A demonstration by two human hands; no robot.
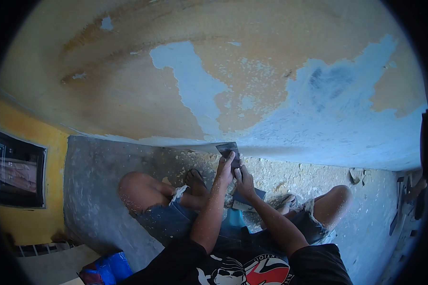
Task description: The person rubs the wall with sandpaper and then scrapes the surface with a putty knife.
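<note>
A dark, thin, flat sheet (229, 149) is held between both hands, close to the foot of the peeling wall (142, 95). My left hand (226, 169) is closed on its left side, the thumb lying on the face of the sheet. Closed on its lower right part is my right hand (243, 179). Which fingers lie behind the sheet cannot be seen. Below my right hand, between the legs, a dark flat piece with a lighter edge (242, 204) lies beside a light blue object (235, 219).
Paint flakes (276, 174) cover the floor along the wall. A blue bag or packet (114, 268) lies at the lower left, near a yellow wall (54, 175) with a dark-framed opening (16, 168). At the right edge is another person's arm (417, 189), partly in shadow.
</note>
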